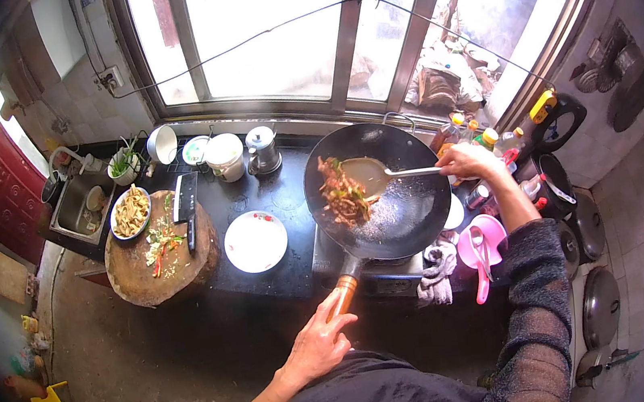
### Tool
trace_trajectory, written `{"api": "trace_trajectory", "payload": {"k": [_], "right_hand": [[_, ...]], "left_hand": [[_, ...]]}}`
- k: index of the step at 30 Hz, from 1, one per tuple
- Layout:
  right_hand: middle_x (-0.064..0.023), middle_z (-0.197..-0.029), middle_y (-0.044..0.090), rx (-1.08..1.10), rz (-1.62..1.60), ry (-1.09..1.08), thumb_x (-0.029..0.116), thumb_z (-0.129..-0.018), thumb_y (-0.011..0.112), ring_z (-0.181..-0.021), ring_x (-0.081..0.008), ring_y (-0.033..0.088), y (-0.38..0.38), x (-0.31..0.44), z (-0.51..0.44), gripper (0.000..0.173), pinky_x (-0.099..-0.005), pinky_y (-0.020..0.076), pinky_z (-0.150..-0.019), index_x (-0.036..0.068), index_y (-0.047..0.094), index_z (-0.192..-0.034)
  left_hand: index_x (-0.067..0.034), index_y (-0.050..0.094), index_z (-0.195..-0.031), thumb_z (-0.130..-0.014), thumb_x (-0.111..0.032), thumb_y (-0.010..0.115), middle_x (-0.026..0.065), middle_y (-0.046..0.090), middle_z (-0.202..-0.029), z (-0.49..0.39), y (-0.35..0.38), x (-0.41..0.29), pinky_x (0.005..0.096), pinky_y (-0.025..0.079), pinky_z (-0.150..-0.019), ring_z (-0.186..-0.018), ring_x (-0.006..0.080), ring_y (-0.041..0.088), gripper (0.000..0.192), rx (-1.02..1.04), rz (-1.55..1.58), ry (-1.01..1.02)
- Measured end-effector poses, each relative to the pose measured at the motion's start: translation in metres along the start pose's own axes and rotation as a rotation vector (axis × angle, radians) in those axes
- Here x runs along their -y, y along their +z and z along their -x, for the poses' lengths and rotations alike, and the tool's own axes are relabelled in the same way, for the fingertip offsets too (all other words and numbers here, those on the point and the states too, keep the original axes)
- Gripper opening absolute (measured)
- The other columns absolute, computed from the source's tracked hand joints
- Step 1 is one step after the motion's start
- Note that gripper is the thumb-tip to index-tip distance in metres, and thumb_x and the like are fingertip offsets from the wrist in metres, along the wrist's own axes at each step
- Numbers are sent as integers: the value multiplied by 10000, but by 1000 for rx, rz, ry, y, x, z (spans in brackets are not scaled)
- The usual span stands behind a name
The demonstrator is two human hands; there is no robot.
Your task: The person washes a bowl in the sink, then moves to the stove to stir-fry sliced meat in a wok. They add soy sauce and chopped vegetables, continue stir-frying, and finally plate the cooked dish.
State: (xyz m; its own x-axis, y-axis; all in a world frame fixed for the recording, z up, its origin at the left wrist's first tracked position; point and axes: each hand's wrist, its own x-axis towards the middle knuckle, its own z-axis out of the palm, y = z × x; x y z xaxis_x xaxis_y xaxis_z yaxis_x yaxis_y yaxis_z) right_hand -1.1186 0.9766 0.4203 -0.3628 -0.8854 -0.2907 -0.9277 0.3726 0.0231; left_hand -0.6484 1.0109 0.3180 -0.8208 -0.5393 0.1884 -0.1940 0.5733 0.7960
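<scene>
My left hand (322, 338) grips the wooden handle (343, 296) of a black wok (409, 214). The wok sits tilted over a gas stove (390, 280). In my right hand (469, 162) is the handle of a metal wok spatula (368, 175), its wide blade inside the wok. Against the blade, on the wok's left side, lies a heap of browned stir-fried food with green pieces (342, 195). A white plate with red patterns at its rim (255, 243) rests on the black counter, left of the wok.
A round wooden chopping block (130, 275) bears a cleaver (188, 209), chopped vegetables (162, 246) and a bowl of pale strips (131, 213). Bottles (488, 139), a pink ladle (480, 241) and a cloth (438, 271) crowd the right. A sink (80, 217) is far left.
</scene>
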Motion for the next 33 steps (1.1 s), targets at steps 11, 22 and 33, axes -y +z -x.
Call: {"api": "trace_trajectory", "payload": {"k": [11, 22, 33], "right_hand": [[-5, -768, 654, 526, -766, 66, 316, -935, 673, -633, -104, 565, 65, -1, 22, 345, -284, 467, -557, 69, 717, -1171], [-180, -1007, 667, -331, -143, -28, 121, -880, 603, -919, -385, 666, 62, 40, 111, 296, -480, 525, -816, 130, 682, -1165], [-198, -1002, 638, -328, 18, 81, 78, -852, 573, -801, -376, 680, 80, 44, 137, 345, -485, 537, -667, 183, 651, -1171]], "left_hand": [[-84, 684, -1122, -765, 20, 606, 204, 395, -1489, -4, -1, 0, 412, 540, -965, -1242, 391, 569, 380, 9, 23, -3], [-79, 676, -1128, -764, -1, 619, 210, 383, -1496, -5, -2, 4, 426, 527, -991, -1265, 401, 549, 377, 27, 12, 36], [-80, 690, -1113, -755, 20, 598, 213, 380, -1496, -6, -4, 2, 421, 525, -995, -1282, 400, 537, 384, 53, 24, 10]]}}
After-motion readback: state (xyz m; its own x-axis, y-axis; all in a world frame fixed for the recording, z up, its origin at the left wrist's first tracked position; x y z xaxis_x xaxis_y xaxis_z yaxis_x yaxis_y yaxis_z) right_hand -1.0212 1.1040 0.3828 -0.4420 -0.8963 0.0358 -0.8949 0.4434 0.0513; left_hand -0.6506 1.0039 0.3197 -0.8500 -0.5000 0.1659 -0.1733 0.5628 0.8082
